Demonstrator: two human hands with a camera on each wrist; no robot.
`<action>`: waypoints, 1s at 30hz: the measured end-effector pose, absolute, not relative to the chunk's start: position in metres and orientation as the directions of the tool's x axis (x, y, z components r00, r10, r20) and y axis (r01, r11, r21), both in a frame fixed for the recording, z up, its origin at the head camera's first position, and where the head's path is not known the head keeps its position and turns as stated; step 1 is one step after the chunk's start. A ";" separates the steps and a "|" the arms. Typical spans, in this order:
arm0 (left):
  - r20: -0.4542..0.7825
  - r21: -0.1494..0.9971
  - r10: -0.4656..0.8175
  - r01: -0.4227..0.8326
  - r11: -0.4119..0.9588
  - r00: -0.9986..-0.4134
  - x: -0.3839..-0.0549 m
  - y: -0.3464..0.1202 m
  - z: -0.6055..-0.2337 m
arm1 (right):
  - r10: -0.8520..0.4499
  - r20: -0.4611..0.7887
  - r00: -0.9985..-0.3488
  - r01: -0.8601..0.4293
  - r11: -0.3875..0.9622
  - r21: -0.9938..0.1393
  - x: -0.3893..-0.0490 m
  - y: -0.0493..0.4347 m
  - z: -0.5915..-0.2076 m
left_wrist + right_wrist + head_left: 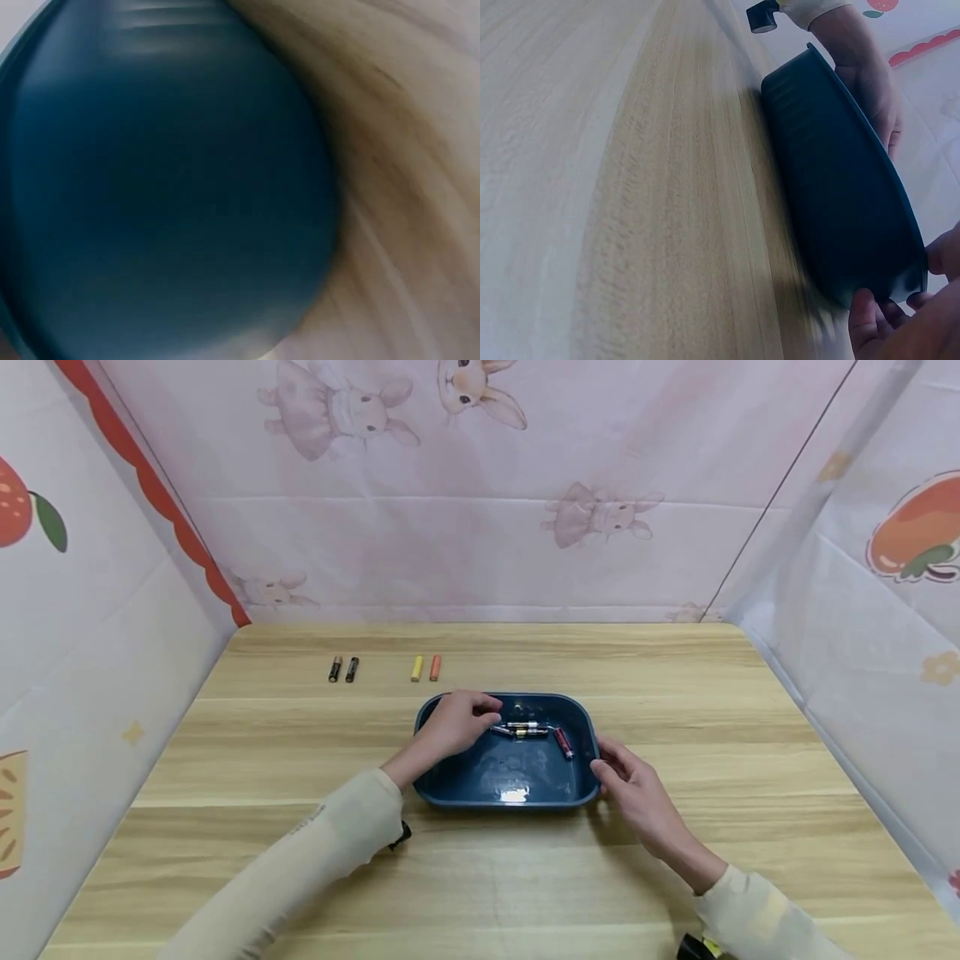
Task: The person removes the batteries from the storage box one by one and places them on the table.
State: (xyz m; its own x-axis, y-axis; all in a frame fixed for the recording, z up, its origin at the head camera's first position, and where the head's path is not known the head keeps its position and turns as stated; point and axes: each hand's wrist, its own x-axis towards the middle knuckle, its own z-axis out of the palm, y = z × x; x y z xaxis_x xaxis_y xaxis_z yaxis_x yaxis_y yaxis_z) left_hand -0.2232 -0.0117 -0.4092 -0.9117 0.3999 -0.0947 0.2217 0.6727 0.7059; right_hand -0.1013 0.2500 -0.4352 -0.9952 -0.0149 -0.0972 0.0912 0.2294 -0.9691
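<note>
A dark blue plastic basin (480, 785) sits on the wooden table. Inside, towards its far right side, lie several batteries (531, 733), among them a red battery (563, 743). My left hand (454, 723) reaches in over the left part of the basin, thumb and fingers apart, fingertips close to the batteries. The right hand (636, 793) grips the basin's right end, thumb at the rim and fingers against the outer wall; its fingers (864, 322) show on that wall in the right wrist view. Only the basin's outer side (172, 187) and table fill the left wrist view.
Behind the basin to the left, two black batteries (343, 669) stand apart from a yellow battery (417, 668) and an orange battery (435, 667), lined up in pairs. Printed cloth walls (480, 552) close off the table's back and sides.
</note>
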 end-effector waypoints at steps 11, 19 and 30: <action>-0.145 0.625 0.389 0.221 0.749 -0.910 -0.218 -0.003 -0.423 | -0.012 -0.110 -0.994 0.103 0.254 -0.962 -0.101 0.250 -0.437; -0.134 0.584 0.339 0.202 0.786 -0.931 -0.214 0.002 -0.429 | -0.012 -0.108 -0.994 0.102 0.260 -0.960 -0.100 0.250 -0.434; -0.089 0.592 0.356 0.239 0.770 -0.930 -0.214 0.002 -0.432 | -0.009 -0.119 -0.993 0.113 0.253 -0.961 -0.101 0.250 -0.435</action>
